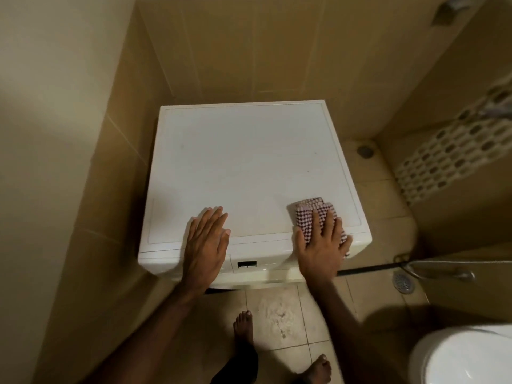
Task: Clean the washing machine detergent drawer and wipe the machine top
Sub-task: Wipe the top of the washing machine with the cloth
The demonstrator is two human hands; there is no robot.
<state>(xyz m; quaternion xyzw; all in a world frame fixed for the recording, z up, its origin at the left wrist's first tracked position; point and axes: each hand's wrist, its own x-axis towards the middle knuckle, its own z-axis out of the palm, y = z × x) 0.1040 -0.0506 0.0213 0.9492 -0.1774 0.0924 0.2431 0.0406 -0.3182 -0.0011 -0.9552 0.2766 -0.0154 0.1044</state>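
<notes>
Nearest me are my bare feet on the tiled floor (pixel 279 309), and just above them the front edge of the washing machine (pixel 249 268), which stands tucked into a tiled corner.

My left hand (pixel 206 242) lies flat, fingers straight and together, on the front left of the machine top (pixel 238 162), holding nothing; I judge it is there to brace me. My right hand (pixel 321 245) is spread wide, palm pressing the checked cloth (pixel 307 214) onto the front right corner of the top. The cloth is folded or bunched; part of it shows beyond my fingertips, and a bit hangs over the front edge beside my little finger. Its long axis runs from the front edge toward the back wall, in line with my fingers.

As for progress, I judge I am in the wiping step, at the near right corner. The middle and back of the top show faint marks and specks, so most of that surface looks left to do. The detergent drawer (pixel 163 254) sits at the front left, apparently closed; I cannot tell whether it has been cleaned.
</notes>
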